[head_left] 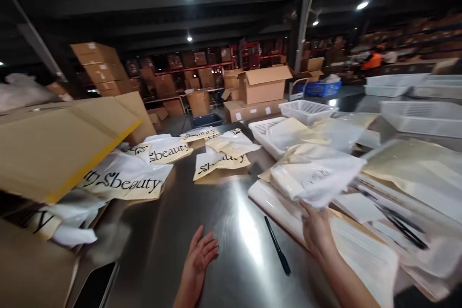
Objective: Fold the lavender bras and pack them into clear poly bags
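Note:
My right hand point(316, 228) is closed on the near edge of a plastic bag point(314, 175) with handwriting on it, at the right of the metal table point(169, 240). Beneath that bag lies a stack of pale plastic bags point(357, 240). My left hand point(200, 255) hovers over the table with its fingers apart and nothing in it. Between the two hands rests a black pen point(277, 245). Past my left hand lie several bags printed "beauty", among them a large printed bag point(133, 180) and a smaller printed bag point(220, 161).
A cardboard box point(65, 139) with a yellow-taped edge stands at left, near a phone point(96, 286). On the right are scissors point(406, 228), a white basket point(265, 130) and several other white trays. Beyond the table stand stacked cartons point(265, 86) and a blue crate point(321, 88). A person point(373, 60) in orange is far right.

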